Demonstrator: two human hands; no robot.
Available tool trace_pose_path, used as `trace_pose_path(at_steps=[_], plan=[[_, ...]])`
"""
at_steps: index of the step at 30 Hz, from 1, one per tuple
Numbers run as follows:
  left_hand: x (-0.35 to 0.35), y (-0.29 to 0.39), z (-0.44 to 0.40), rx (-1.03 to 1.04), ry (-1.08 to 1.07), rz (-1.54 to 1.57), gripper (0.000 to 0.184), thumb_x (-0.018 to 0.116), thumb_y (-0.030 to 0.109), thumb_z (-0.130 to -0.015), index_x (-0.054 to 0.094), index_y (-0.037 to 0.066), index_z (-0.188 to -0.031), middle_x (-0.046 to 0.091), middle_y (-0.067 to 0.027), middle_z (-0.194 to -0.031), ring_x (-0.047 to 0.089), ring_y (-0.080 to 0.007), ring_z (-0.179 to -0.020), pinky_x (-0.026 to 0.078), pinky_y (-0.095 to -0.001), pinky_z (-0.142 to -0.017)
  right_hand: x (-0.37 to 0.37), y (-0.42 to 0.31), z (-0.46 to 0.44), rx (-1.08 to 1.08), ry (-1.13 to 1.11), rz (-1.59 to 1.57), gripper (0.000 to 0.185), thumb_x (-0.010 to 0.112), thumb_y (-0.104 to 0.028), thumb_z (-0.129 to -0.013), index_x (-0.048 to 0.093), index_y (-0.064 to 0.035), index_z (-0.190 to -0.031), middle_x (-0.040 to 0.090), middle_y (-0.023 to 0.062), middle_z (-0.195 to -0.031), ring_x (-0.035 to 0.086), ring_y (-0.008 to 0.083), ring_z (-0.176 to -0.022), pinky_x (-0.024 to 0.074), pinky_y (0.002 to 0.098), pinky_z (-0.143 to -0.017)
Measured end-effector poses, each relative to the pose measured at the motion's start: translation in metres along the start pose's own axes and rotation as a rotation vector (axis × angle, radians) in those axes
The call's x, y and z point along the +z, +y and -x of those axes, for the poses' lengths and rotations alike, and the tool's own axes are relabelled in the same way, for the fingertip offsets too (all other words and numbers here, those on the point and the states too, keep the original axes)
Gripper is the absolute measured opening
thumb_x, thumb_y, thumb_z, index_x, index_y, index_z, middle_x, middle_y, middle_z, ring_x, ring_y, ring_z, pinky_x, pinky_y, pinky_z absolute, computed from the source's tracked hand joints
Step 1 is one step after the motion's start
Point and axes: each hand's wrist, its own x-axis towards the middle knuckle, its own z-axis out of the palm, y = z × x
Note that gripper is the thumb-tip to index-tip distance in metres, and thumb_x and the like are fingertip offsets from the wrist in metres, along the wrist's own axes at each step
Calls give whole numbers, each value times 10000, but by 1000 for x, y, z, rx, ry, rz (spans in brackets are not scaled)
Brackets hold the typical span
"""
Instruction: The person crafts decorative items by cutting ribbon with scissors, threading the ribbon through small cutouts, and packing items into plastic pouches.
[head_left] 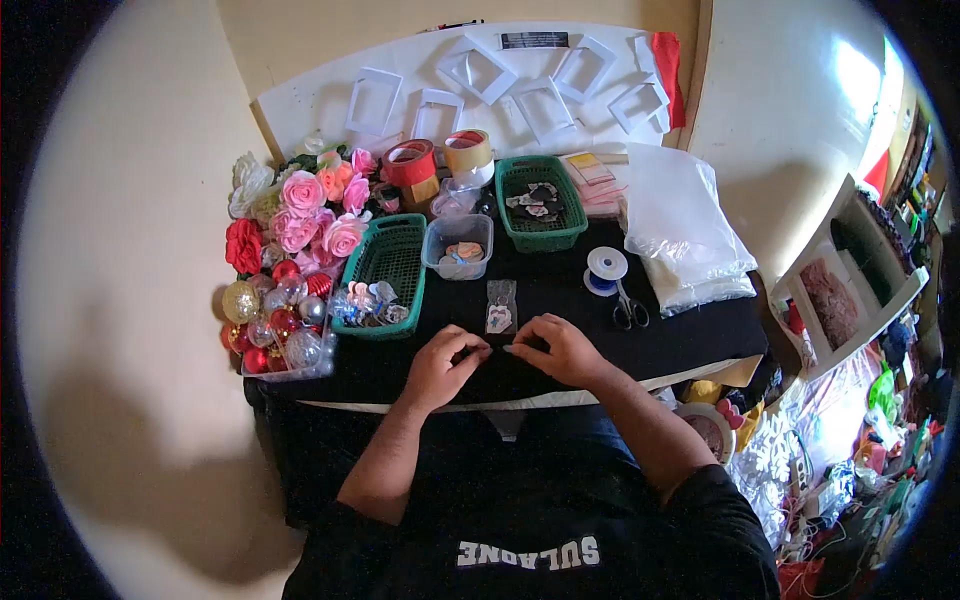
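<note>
My left hand (448,366) and my right hand (560,350) meet near the front edge of the black-covered table (600,345). Both have thumb and forefinger pinched, tips close together. Whatever lies between them is too small to make out. Just beyond my fingertips lies a small clear plastic packet (500,308) with a pale printed cutout inside. Past it stands a clear plastic tub (486,240) with several cutouts in it. To the left, a green basket (385,245) holds small wrapped pieces. Another green basket (545,243), farther back, holds dark cutouts.
Scissors (629,312) lie by a ribbon spool (607,263) on the right, near stacked clear plastic bags (680,210). Artificial flowers (300,215) and a box of baubles (290,320) crowd the left. Tape rolls (410,162) stand behind. White frames (475,70) line the back.
</note>
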Motion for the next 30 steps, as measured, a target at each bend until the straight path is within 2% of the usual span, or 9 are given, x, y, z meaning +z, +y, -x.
trace_pose_path(at_steps=[7, 10, 12, 15, 17, 21, 22, 24, 30], plan=[[5, -3, -2, -3, -3, 12, 170, 670, 72, -872, 650, 37, -1037, 602, -61, -943, 595, -158, -859, 484, -292, -737, -4, 2, -2, -36, -67, 67, 211, 740, -233, -848, 655, -57, -929, 619, 96, -898, 598, 224, -897, 496, 344, -757], [8, 5, -4, -27, 183, 24, 256, 693, 96, -868, 615, 32, -1103, 586, -53, -923, 554, -128, -786, 478, -270, -713, -12, 0, 0, 133, -83, -101, 224, 746, -220, -846, 633, -39, -913, 624, 84, -917, 594, 167, -905, 486, 319, -765], [-3, 14, -21, 17, 204, 26, 301, 701, 115, -865, 597, 35, -1136, 585, -45, -911, 534, -119, -762, 475, -262, -698, -11, 11, 0, 386, -32, -420, 177, 711, -155, -867, 588, -30, -895, 631, 85, -992, 581, 130, -939, 473, 312, -814], [-29, 28, -69, 70, 252, -17, 279, 684, 159, -885, 612, 42, -1128, 621, -38, -892, 552, -121, -749, 483, -271, -681, -5, 23, 2, 190, 147, -716, 153, 657, -157, -904, 565, -35, -894, 648, 113, -1036, 590, 143, -977, 486, 318, -865], [-43, 27, -114, 14, 241, -73, 293, 664, 218, -893, 632, 28, -1113, 679, -86, -897, 627, -160, -792, 496, -285, -697, -4, 31, 0, 194, 144, -703, 131, 630, -124, -911, 531, -38, -919, 641, 126, -1088, 601, 171, -986, 484, 340, -893], [-45, -48, -202, -294, -51, -673, 413, 722, 309, -775, 667, -11, -1030, 702, -186, -844, 697, -285, -771, 535, -378, -718, -9, 29, -1, 255, 182, -779, 130, 628, -84, -903, 507, -49, -937, 637, 129, -1051, 608, 170, -979, 483, 329, -868], [-41, -47, -207, -290, -47, -670, 413, 722, 309, -775, 667, -11, -1030, 702, -186, -844, 697, -285, -771, 535, -378, -718, -11, 28, -1, 298, 184, -844, 154, 637, -67, -893, 493, -52, -946, 627, 129, -1031, 611, 180, -986, 480, 319, -861], [-31, -48, -217, -594, -140, -709, 449, 729, 363, -759, 694, 63, -1090, 664, -169, -1149, 645, -326, -1063, 527, -409, -882, -9, 32, -2, 288, 192, -863, 143, 628, -68, -905, 493, -54, -950, 631, 117, -994, 625, 180, -958, 485, 310, -837], [-18, -41, -218, -563, -183, -852, 481, 780, 324, -709, 694, 54, -1097, 660, -181, -1155, 644, -321, -1070, 526, -418, -892, -5, 34, -3, 296, 232, -914, 126, 604, -91, -945, 493, -48, -988, 640, 85, -932, 640, 156, -894, 494, 293, -783]])
